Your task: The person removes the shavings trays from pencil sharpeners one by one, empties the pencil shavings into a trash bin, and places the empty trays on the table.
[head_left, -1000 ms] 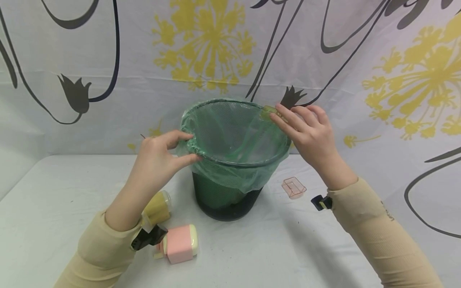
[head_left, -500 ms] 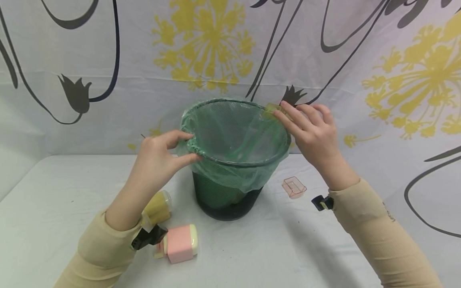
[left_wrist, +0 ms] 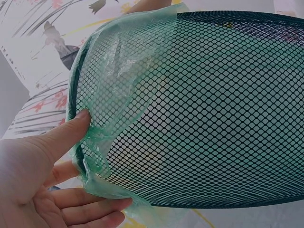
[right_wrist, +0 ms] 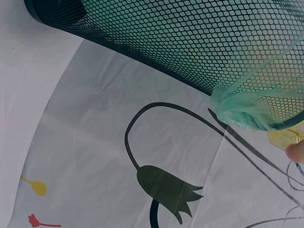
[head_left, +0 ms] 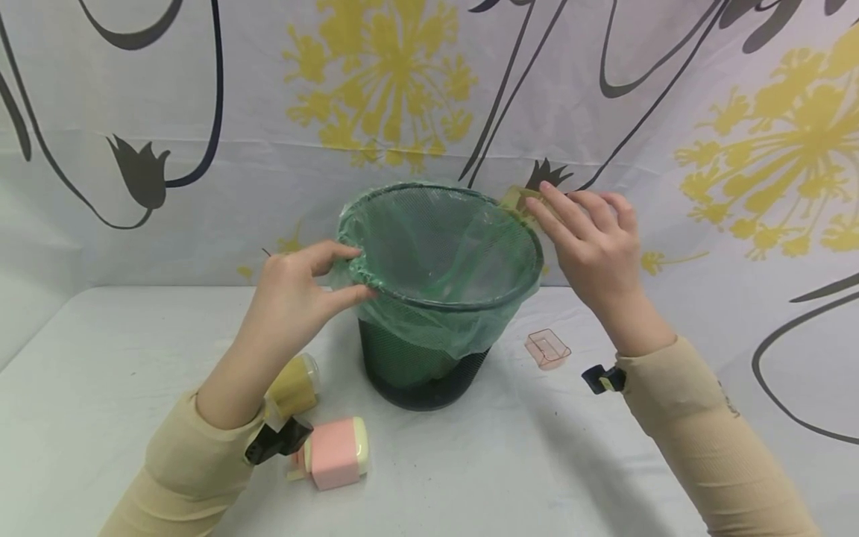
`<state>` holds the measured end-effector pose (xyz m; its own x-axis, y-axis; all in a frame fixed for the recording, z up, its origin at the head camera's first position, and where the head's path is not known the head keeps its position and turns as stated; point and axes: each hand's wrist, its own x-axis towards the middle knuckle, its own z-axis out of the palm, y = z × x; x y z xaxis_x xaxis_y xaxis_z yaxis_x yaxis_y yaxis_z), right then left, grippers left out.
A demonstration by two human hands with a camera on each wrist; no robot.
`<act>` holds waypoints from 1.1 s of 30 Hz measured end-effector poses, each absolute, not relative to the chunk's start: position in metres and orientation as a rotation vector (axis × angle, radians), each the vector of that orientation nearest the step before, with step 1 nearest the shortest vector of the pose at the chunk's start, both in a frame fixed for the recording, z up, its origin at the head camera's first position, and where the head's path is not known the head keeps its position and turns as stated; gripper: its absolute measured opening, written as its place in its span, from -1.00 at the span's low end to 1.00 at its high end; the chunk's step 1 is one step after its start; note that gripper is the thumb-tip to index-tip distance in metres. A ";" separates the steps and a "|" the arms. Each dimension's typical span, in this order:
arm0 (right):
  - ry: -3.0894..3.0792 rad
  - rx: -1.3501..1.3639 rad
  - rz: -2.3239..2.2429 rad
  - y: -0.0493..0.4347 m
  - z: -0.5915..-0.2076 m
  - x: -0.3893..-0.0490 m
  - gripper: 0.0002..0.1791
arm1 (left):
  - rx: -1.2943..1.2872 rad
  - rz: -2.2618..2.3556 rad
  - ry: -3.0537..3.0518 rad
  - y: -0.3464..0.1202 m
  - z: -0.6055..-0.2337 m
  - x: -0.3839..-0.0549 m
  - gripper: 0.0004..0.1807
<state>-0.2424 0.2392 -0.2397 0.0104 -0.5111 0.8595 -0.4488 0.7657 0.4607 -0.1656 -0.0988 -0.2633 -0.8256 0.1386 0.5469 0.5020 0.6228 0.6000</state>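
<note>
A black mesh wastebasket [head_left: 396, 358] stands upright, lined with a thin green plastic bag [head_left: 443, 328] folded over its rim. At the rim's left side, my left hand [head_left: 288, 298] pinches the bag and rim between thumb and fingers; in the left wrist view the thumb lies outside, over gathered bag. My right hand [head_left: 597, 239] holds a small see-through yellow plastic piece [head_left: 515, 198] by its end, at the rim's back right. The piece overlaps the rim in the head view. Only a fingertip and part of the yellow piece [right_wrist: 283, 138] show in the right wrist view.
A clear pink rectangular plastic piece [head_left: 547, 349] lies right of the basket. Near my left forearm are a yellow container [head_left: 294, 388] with a clear end and a pink box [head_left: 335, 455] with pale yellow ends. A flower-printed cloth [head_left: 235, 186] hangs behind the white table [head_left: 470, 462].
My right hand has shifted right and slightly up, taking the yellow piece outward along the rim. The left hand keeps its grip, and the basket stays in place.
</note>
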 end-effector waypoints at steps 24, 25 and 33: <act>-1.665 0.591 0.135 0.253 -0.252 -0.245 -0.57 | -0.491 -1.092 -2.402 -0.097 -0.262 -0.165 -0.55; -1.675 0.582 0.144 0.254 -0.253 -0.245 -0.57 | -0.493 -1.093 -2.401 -0.097 -0.262 -0.165 -0.55; -1.739 0.503 0.208 0.264 -0.259 -0.244 -0.55 | -0.493 -1.103 -2.396 -0.097 -0.261 -0.165 -0.55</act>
